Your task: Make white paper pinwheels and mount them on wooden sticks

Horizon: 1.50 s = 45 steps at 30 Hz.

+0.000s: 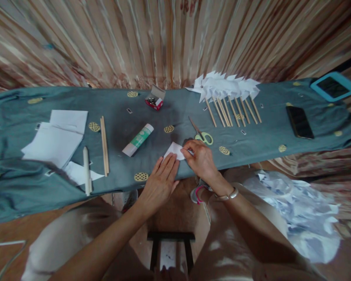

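Observation:
A small folded piece of white paper (173,149) lies at the near edge of the cloth-covered table. Flat on its lower left part rests my left hand (160,177), fingers stretched out. My right hand (201,158) pinches the paper's right edge between thumb and fingers. Just beyond that hand are scissors (204,136) with pale green handles. Left of the paper lies a glue stick (138,139) with a green label. Farther back stands a small red box (154,99), its lid up and shiny metal bits inside.
White paper pinwheels (226,86) on wooden sticks lie in a row at the back right. A phone (300,122) and a blue-framed device (334,86) sit farther right. Paper sheets (55,142), wooden sticks (104,146) and a white pen-like stick (86,169) lie left. A bag of paper pieces (301,214) is below right.

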Tool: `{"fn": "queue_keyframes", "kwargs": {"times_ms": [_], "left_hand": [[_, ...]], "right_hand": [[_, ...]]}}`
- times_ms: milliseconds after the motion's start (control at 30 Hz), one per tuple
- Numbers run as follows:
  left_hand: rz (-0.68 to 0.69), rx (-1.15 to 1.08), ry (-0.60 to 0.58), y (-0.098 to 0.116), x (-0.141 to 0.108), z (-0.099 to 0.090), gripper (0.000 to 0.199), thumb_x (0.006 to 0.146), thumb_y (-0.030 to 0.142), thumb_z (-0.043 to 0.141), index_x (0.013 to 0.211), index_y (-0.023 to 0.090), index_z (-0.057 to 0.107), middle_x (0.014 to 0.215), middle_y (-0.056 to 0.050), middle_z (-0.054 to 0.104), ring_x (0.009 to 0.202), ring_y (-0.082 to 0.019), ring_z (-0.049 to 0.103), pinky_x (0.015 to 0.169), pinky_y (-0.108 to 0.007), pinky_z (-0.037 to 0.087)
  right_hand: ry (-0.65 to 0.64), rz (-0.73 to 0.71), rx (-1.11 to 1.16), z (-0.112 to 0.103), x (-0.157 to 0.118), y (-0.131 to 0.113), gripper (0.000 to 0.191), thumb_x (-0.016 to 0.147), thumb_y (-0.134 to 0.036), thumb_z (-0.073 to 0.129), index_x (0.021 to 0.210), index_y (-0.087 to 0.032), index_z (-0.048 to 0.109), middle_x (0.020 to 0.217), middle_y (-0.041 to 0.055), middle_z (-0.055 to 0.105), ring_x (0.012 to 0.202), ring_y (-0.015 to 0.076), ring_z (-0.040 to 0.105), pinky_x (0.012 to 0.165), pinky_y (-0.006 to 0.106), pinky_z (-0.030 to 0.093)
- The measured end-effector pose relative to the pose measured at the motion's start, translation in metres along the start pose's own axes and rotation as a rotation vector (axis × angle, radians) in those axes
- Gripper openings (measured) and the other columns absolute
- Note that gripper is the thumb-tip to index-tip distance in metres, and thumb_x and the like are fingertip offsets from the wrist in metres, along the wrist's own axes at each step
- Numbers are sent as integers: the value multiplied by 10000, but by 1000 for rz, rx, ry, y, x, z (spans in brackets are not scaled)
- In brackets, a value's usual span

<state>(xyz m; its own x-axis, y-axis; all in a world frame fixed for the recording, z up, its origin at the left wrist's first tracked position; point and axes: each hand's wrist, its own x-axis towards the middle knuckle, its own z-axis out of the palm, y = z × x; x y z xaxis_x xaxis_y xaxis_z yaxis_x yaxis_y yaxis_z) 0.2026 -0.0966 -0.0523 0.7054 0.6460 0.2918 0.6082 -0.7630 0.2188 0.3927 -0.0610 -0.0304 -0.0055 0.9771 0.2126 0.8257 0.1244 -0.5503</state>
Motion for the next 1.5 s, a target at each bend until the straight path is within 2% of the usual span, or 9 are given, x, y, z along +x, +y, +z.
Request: {"fn": "queue_keyframes", "kwargs": {"times_ms": [267,433,733,1000,1100,1233,1333,1500], "left_hand": [[-9,18,-12,0,0,1,602,957,252,489,1495,70,289,1516,-238,425,1450,-328,353,1173,-544,341],[-10,28,-6,1,2,0,613,954,285,505,1480,42,305,1499,-247,445,1433,-347,379,1163,-548,353],[-17,16,-22,0,3,-1,620,972,326,475,1501,67,285,1501,-238,447,1433,-336,384,1169,-552,335],[-3,41,-11,0,4,1,608,948,304,516,1447,-3,351,1477,-271,462,1413,-364,407,1151,-558,361],[-3,46,-7,-1,4,2,604,944,299,514,1449,7,358,1472,-268,470,1416,-356,406,1154,-553,358],[-5,72,-19,-1,4,0,590,938,273,497,1451,12,370,1465,-262,481,1412,-349,416,1161,-542,349],[11,96,-23,-2,4,0,574,930,249,490,1435,-7,396,1466,-266,479,1399,-352,433,1159,-533,354],[43,146,32,-5,4,5,555,931,268,475,1401,-24,443,1462,-284,473,1383,-368,450,1137,-545,373]], "right_hand": [[-9,-2,-37,0,2,-2,151,890,-224,576,740,-229,600,808,59,663,833,234,590,781,335,465],[-20,18,-65,0,2,-4,158,891,-220,579,734,-224,594,809,62,660,840,238,588,781,335,461],[-20,26,-82,1,3,-4,161,883,-201,573,725,-220,594,808,70,667,838,244,595,774,343,470],[10,1,-136,4,2,-4,165,903,-231,569,740,-227,596,815,65,671,840,241,592,769,333,482],[15,-26,-120,2,-2,-5,163,938,-277,538,807,-222,617,864,73,679,882,249,597,835,352,487],[27,-88,-71,1,-12,-7,218,949,-354,525,1015,-186,647,1063,121,685,997,278,591,955,414,477],[16,-88,-75,0,-18,-9,305,952,-336,509,1146,-136,631,1178,152,657,1083,294,563,1004,437,460],[-34,-74,-89,0,-19,-12,353,946,-294,514,1211,-83,612,1258,170,630,1144,301,536,1035,442,445]]}}
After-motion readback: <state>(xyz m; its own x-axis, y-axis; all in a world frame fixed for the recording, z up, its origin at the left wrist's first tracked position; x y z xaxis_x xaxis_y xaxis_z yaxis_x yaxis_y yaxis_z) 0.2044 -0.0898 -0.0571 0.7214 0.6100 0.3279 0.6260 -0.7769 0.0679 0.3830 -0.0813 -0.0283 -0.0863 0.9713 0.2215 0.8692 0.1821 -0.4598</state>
